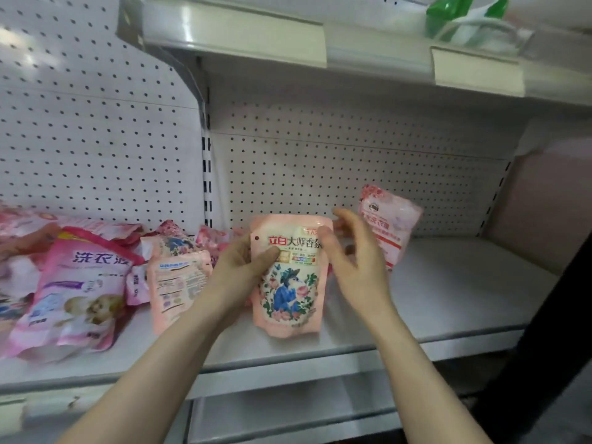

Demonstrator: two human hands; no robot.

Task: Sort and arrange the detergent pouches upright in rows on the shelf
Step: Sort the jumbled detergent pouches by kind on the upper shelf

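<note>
Shelf (pixel 448 299): the white board below the floral pouch (pixel 288 283).
Heap of pouches (pixel 80 283): pink, lying mixed, left of the floral pouch.
Pale pouch (pixel 392 225): tilted, behind-right of it.
Floral pouch: upright between your hands.
Your left hand (pixel 243 267): fingers grip its upper left edge.
Your right hand (pixel 355 264): the thumb touches its upper right corner, fingers loose and spread.

free: shelf (pixel 455 296) right half – bare from front edge to back panel | blocked: left end, heap of pouches (pixel 80 283) spread almost to front edge | middle: floral pouch (pixel 288 283) held by left hand (pixel 243 270), right hand (pixel 355 264) just beside | back, right of middle: tilted pink pouch (pixel 389 225) near back panel | overhead: upper shelf (pixel 256 36) overhangs
</note>
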